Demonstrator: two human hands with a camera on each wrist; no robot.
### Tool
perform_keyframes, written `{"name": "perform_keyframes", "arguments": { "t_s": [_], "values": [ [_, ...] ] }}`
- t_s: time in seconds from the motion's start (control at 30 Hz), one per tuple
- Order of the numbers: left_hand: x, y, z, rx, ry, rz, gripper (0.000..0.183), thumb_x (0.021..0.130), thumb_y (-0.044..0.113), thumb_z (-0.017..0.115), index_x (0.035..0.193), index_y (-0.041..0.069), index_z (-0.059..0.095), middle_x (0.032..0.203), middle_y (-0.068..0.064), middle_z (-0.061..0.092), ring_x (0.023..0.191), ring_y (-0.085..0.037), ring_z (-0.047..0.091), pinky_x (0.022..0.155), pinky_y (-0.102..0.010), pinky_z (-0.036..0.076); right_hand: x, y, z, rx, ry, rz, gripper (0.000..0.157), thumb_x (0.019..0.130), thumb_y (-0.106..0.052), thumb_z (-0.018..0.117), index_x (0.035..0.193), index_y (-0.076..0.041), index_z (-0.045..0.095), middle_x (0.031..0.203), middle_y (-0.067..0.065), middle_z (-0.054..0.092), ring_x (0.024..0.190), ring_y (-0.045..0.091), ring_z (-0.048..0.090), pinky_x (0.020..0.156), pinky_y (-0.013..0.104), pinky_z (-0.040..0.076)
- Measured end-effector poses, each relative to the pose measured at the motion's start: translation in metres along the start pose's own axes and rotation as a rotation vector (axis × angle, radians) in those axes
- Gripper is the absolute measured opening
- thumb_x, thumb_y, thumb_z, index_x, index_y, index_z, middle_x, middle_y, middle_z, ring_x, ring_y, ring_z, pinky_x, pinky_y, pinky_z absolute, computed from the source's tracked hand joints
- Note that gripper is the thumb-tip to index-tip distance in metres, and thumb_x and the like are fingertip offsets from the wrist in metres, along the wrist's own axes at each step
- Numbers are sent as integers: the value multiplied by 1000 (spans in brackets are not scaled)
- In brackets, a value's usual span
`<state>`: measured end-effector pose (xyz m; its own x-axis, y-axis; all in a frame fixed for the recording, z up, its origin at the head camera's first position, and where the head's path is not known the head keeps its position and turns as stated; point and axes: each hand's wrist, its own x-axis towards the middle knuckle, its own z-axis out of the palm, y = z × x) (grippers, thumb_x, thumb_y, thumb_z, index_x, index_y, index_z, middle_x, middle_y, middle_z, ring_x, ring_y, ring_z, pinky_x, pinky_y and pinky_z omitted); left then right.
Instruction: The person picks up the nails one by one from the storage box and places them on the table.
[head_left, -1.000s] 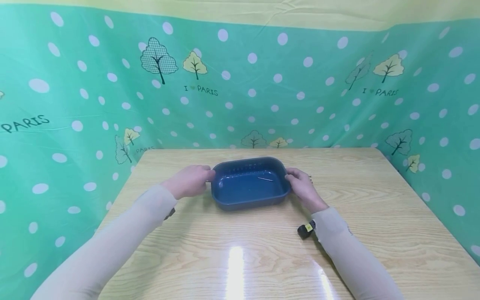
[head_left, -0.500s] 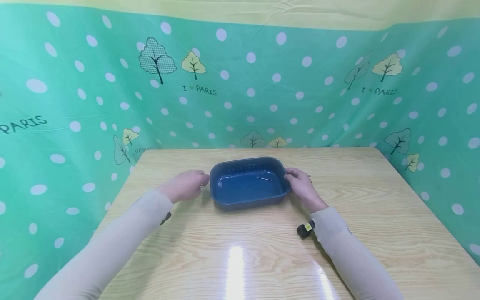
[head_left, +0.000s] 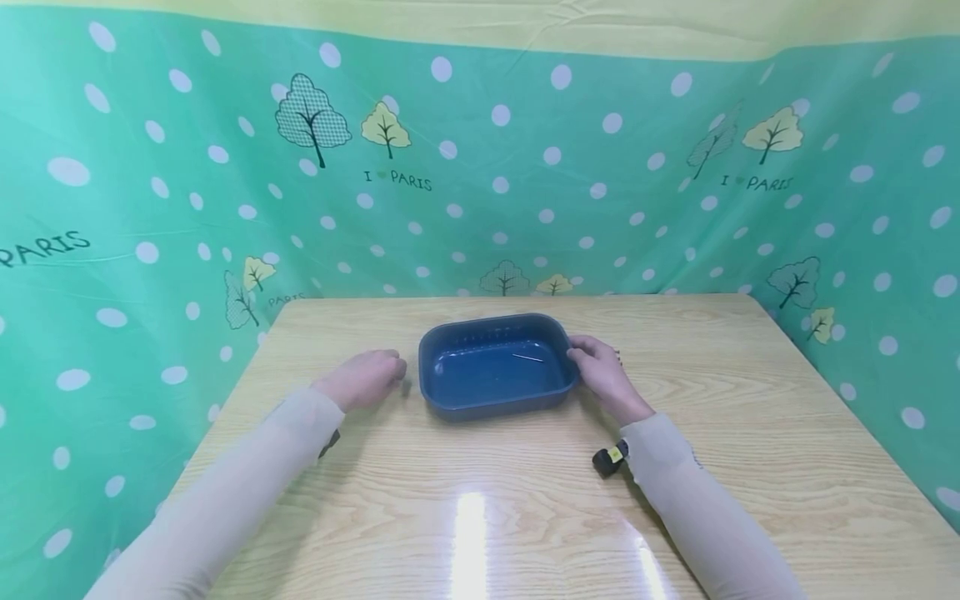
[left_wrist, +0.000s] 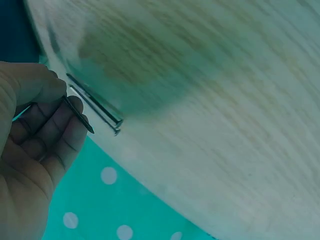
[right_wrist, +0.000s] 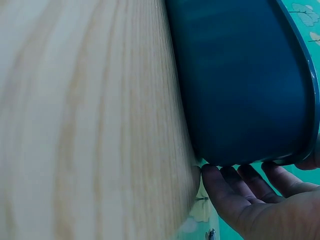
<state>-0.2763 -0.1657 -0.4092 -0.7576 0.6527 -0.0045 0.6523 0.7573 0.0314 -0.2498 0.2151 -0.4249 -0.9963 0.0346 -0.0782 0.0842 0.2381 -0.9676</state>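
A dark blue plastic basin (head_left: 491, 410) with rounded corners stands on the table, with one thin metal nail (head_left: 528, 358) lying inside it. My right hand (head_left: 603, 375) grips its right end, thumb at the rim and fingertips against the outer wall, as the right wrist view shows with the hand (right_wrist: 270, 200). Left of the basin and apart from it is my left hand (head_left: 363, 379). In the left wrist view that hand pinches a dark nail (left_wrist: 79, 116), point outward. Beside its fingers two more slender nails (left_wrist: 95, 100) lie side by side on the tabletop; the head view hides them.
The wood-grain table (head_left: 420, 500) bears light reflections near its front. A green dotted curtain (head_left: 480, 208) hangs behind it and along both sides. Near the right sleeve sits a black wrist camera (head_left: 609, 459) with a yellow label.
My left hand has drawn away from the basin's left rim, moving left and slightly nearer. My right hand keeps its grip, and the basin stays in place.
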Motion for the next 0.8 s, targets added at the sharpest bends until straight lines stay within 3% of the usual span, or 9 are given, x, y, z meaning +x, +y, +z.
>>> {"name": "perform_keyframes", "arguments": {
  "t_s": [0.37, 0.8],
  "values": [
    [-3, -2, 8, -26, 9, -16, 11, 87, 10, 55, 88, 16, 64, 86, 0, 60, 81, -20, 59, 78, -34, 51, 0, 0, -1, 7, -10, -16, 35, 93, -14, 40, 125, -1, 46, 128, 13, 45, 117, 24, 44, 97, 37, 40],
    [-1, -4, 11, -27, 18, -32, 10, 86, 10, 56, 87, 16, 64, 85, 1, 59, 80, -20, 59, 76, -34, 51, -1, -1, -1, 18, -14, -6, 35, 93, -15, 40, 126, -2, 46, 129, 12, 45, 118, 23, 42, 99, 37, 39]
  ]
}}
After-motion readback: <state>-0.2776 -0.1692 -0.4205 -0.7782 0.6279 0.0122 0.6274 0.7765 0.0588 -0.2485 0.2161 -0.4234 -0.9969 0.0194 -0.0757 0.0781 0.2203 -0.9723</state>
